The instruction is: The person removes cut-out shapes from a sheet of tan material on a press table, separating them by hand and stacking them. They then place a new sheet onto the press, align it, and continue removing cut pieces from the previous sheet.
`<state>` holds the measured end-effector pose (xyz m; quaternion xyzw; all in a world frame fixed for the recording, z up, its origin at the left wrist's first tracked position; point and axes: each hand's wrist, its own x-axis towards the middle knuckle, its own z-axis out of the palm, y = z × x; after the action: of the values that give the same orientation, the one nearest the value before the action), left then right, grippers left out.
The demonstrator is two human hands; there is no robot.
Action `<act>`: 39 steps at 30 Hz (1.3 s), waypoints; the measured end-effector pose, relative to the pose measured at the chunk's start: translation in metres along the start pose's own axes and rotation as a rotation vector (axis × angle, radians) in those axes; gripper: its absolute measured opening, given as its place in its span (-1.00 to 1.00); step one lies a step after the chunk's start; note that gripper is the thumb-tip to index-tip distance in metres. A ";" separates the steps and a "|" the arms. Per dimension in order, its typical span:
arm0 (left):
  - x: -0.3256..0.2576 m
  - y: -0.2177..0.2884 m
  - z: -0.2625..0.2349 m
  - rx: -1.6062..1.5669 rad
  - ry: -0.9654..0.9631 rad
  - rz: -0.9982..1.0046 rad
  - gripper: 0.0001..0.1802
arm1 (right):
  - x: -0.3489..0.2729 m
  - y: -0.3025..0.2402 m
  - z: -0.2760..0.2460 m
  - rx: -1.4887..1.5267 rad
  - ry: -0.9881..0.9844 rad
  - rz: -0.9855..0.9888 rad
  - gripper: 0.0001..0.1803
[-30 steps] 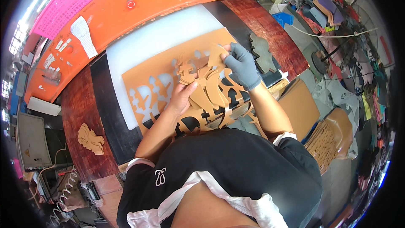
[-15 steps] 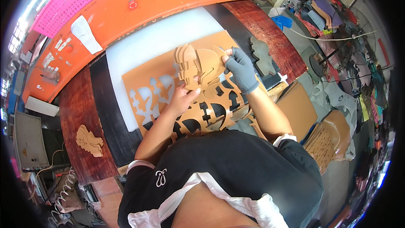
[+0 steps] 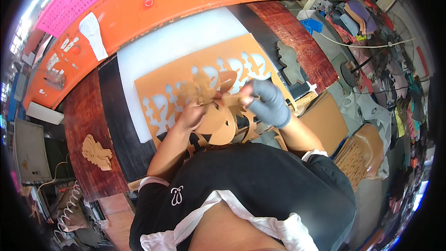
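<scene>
My bare left hand [image 3: 191,116] is closed on a bunch of tan cut-out pieces [image 3: 214,128], which look like leather or a similar sheet material. One broad rounded piece hangs below the fingers. Narrow, notched ones fan out above, smeared by motion. My right hand [image 3: 269,103], in a grey fingerless glove, pinches the right end of the same bunch; its fingertips are blurred. Under both hands lies a large tan sheet [image 3: 155,82] with several rows of cut-out holes. It rests on a white board [image 3: 186,35], its near part overlapping the dark surface.
An orange machine beam [image 3: 195,0] spans the far side, with a pink basket [image 3: 83,0] on top. A small stack of tan pieces [image 3: 96,152] sits on the red-brown left table. A dark scalloped plate [image 3: 289,62] lies right; tan sheets [image 3: 325,116] are stacked nearer.
The bunch has tipped down toward me, its rounded pieces now below my left hand. My right hand has come lower and its fingers have blurred. More holes in the sheet show.
</scene>
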<state>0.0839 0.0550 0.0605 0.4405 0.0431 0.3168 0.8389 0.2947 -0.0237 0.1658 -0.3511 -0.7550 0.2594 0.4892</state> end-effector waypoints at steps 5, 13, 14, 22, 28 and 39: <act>-0.007 -0.005 0.015 0.192 0.133 -0.023 -0.59 | 0.005 0.029 0.002 0.331 0.367 0.462 -0.89; -0.014 -0.007 0.014 -0.081 0.312 -0.300 -0.59 | -0.003 0.093 0.026 0.782 0.447 0.894 -0.88; -0.016 -0.007 0.011 -0.038 0.286 -0.290 -0.61 | -0.006 0.098 0.028 0.786 0.441 0.907 -0.88; -0.019 -0.028 0.009 -0.130 0.535 -0.218 -0.61 | -0.028 0.105 0.030 0.528 0.542 0.672 -0.90; -0.017 -0.032 0.015 0.026 0.572 -0.243 -0.55 | -0.025 0.089 0.026 0.442 0.532 0.712 -0.89; -0.009 -0.025 0.018 0.083 0.663 -0.117 -0.53 | -0.013 0.075 0.030 0.137 0.475 0.459 -0.92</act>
<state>0.0953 0.0262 0.0506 0.3439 0.3514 0.3920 0.7775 0.2911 0.0110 0.0919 -0.5290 -0.5019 0.3238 0.6028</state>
